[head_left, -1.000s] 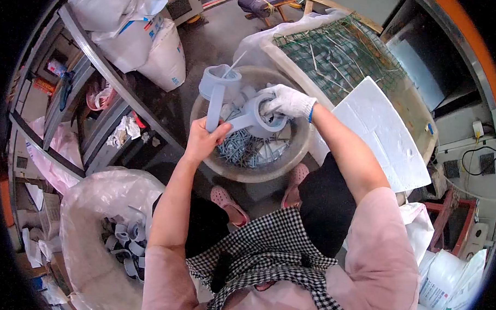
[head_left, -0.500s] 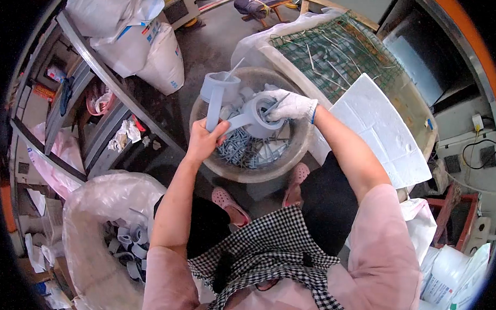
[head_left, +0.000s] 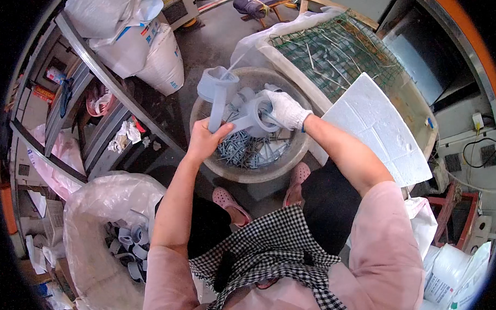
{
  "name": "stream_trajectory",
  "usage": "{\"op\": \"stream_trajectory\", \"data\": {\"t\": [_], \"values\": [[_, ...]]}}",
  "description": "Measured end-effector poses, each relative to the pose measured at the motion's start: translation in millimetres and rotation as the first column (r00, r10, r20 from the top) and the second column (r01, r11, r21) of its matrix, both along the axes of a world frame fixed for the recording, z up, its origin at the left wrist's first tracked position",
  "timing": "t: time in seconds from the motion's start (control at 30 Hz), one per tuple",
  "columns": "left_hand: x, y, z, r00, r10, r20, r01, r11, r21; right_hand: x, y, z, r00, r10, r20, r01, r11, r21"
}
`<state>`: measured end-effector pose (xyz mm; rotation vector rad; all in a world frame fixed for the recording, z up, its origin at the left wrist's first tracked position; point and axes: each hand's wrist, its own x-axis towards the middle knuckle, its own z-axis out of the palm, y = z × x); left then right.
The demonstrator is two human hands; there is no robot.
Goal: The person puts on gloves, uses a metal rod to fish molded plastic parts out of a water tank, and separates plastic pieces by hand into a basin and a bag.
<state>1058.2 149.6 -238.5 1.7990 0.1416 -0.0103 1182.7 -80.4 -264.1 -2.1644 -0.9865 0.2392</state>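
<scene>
My left hand (head_left: 207, 138), ungloved, grips two handles of a pale grey plastic piece (head_left: 218, 99) with a round cup at each handle's far end. My right hand (head_left: 286, 110), in a white glove, is closed at the rim of the right cup (head_left: 257, 116); what its fingers hold, if anything, is hidden. Both hands are over a round tub (head_left: 231, 173) with many thin grey sticks (head_left: 240, 149) and other pale plastic pieces in it.
A plastic-lined container (head_left: 86, 242) with grey rings is at lower left. White sacks (head_left: 126, 47) stand at upper left beside a metal frame (head_left: 108, 76). At right are a white foam sheet (head_left: 374, 129) and a basin (head_left: 265, 49) under green netting (head_left: 339, 54).
My right hand has shifted slightly at the right cup, its glove now turned more over the rim. The plastic piece in my left hand has tilted a little to the left.
</scene>
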Motion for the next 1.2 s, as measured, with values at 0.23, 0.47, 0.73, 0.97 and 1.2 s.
{"op": "stream_trajectory", "data": {"t": [0.23, 0.47, 0.73, 0.97, 1.2], "values": [[1.3, 3.0, -2.7, 0.998, -0.045, -0.036, 0.047, 0.998, 0.052, 13.9, -3.3, 3.9, 0.982, 0.165, -0.094, -0.172, 0.983, -0.064], [-0.4, 5.4, -1.0, 0.999, -0.044, -0.022, 0.046, 0.995, 0.083, 18.8, -17.4, 13.0, 0.519, 0.238, -0.821, 0.092, 0.939, 0.331], [-0.2, -8.1, -3.4, 0.993, -0.112, -0.023, 0.113, 0.988, 0.105, 7.3, 16.8, -20.8, 0.981, -0.140, 0.138, 0.148, 0.988, -0.046], [2.3, -2.8, -3.0, 0.991, -0.111, -0.072, 0.123, 0.974, 0.193, 14.9, 5.8, 34.7, 0.926, 0.104, -0.363, -0.167, 0.975, -0.147], [-7.5, -0.2, 13.2, 0.972, -0.219, -0.081, 0.232, 0.931, 0.280, 27.3, -13.7, 38.0, 0.540, 0.336, -0.772, -0.011, 0.920, 0.392]]}}
